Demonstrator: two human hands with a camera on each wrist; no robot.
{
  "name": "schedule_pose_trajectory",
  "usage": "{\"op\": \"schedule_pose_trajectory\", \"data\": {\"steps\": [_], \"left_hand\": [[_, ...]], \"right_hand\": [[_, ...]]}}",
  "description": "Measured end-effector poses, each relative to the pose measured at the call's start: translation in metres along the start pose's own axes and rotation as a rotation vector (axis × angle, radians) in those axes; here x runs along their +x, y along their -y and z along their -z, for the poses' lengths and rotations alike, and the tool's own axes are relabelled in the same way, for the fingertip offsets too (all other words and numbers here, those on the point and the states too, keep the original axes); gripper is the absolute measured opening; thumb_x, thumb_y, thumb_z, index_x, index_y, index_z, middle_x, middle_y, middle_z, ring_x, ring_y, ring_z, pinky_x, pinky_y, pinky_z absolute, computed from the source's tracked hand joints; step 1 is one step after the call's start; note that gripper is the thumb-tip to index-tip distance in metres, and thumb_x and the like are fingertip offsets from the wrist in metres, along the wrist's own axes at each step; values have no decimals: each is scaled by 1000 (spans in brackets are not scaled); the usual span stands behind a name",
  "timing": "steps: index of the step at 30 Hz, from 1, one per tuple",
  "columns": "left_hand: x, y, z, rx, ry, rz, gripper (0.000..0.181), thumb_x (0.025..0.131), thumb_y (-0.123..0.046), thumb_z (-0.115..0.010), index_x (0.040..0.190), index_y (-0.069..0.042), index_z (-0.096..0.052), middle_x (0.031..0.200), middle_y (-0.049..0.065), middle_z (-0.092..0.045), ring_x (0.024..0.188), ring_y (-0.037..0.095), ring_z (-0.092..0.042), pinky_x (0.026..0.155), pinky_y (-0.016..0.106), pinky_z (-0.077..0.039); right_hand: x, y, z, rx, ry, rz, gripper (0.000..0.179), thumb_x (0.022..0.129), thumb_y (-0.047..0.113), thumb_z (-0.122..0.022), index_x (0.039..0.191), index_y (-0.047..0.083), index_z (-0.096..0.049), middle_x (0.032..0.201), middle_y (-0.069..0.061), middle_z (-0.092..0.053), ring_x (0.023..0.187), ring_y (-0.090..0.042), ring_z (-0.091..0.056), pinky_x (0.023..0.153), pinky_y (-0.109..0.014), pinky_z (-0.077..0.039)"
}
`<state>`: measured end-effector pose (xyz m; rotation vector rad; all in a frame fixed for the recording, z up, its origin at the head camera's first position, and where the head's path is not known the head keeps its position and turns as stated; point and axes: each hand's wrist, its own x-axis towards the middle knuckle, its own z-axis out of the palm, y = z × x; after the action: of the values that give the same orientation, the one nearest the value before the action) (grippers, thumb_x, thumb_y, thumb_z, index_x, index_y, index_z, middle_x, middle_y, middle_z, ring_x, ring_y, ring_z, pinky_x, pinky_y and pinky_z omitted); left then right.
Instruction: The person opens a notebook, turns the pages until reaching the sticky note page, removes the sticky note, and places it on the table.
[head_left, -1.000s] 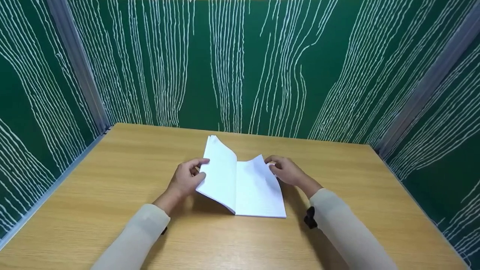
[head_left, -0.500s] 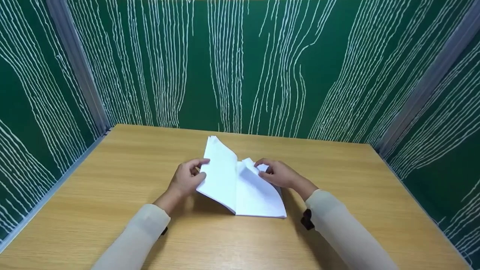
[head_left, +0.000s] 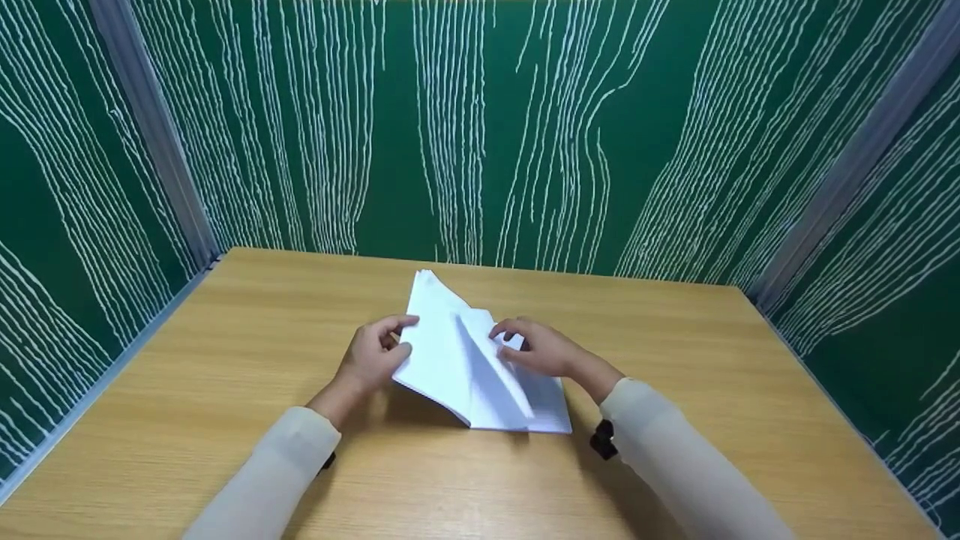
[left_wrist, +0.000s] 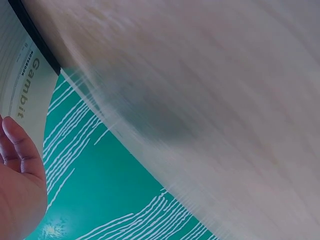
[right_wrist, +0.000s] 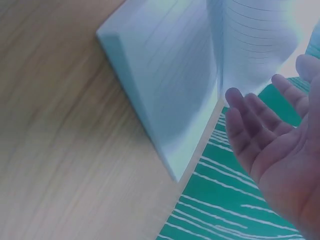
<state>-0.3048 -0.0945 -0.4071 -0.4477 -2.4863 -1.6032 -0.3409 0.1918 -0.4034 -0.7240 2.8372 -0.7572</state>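
An opened notebook (head_left: 435, 337) with lined white pages lies on the table, its left part raised at a slant. My left hand (head_left: 373, 355) grips that raised part at its outer edge, thumb over the page and fingers behind. In the left wrist view, the cover (left_wrist: 27, 85) reads "Gambit" and "NOTEBOOK" beside the left fingers. A lifted leaf (head_left: 480, 330) curves up between the two sides. My right hand (head_left: 544, 349) has its fingertips against this leaf near the far edge. The right wrist view shows those fingers (right_wrist: 250, 125) loosely extended, with thumb and forefinger apart.
The wooden table (head_left: 262, 337) stretches around the notebook on all sides. Green walls (head_left: 405, 150) with wavy white lines stand behind and beside it, with grey posts (head_left: 161, 135) at the corners. A dark device sits at each wrist.
My right hand has moved left, and the leaf under its fingers has lifted from the right side and swung toward the left pages. My left hand keeps its place and hold.
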Motion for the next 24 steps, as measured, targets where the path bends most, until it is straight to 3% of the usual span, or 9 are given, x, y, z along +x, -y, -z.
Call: {"op": "schedule_pose_trajectory", "data": {"steps": [8, 15, 24], "left_hand": [[3, 7, -2, 37, -28, -46, 33, 77, -13, -55, 109, -21, -61, 91, -3, -57, 70, 15, -49, 59, 25, -42], [3, 7, -2, 36, -26, -42, 33, 77, -17, -58, 109, -22, -61, 91, -4, -56, 71, 14, -49, 61, 26, -42], [2, 6, -2, 59, -14, -24, 38, 74, -35, -65, 111, -26, -59, 94, -6, -55, 75, 15, -48, 64, 24, -43]], "right_hand": [[0, 14, -4, 22, 65, 84, 39, 79, 32, -60, 116, 29, -50, 112, -2, -47, 88, -16, -56, 80, -34, -45], [1, 23, -6, 40, 89, 107, 40, 77, 33, -63, 115, 31, -50, 121, -2, -42, 97, -19, -57, 85, -40, -43], [3, 31, -10, 38, 100, 160, 41, 76, 35, -63, 116, 32, -50, 122, 0, -44, 100, -20, -57, 86, -40, -43]]}}
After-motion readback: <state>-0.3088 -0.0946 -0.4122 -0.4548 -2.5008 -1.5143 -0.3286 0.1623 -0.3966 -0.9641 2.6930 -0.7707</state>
